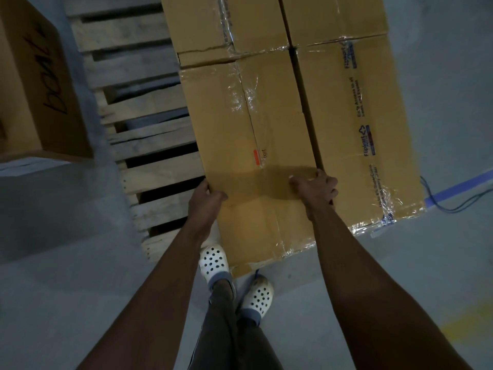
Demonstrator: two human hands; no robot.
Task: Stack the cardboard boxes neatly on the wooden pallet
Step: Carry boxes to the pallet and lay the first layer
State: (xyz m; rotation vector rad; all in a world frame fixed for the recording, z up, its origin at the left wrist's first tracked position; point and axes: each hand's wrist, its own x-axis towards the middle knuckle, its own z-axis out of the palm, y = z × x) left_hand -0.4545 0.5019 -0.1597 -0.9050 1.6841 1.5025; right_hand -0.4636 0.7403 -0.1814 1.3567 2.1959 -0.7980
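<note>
Brown cardboard box (256,124) stands at the near edge of the wooden pallet (149,172), touching a taped box (368,124) on its right. The left hand (206,200) grips its near left corner, and the right hand (316,190) curls over its near right corner.

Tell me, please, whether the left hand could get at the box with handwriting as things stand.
Probably not at once: the left hand grips the near corner of the taped box on the pallet. Nothing stands between it and the handwritten box, so after letting go a sideways reach looks feasible.
</note>
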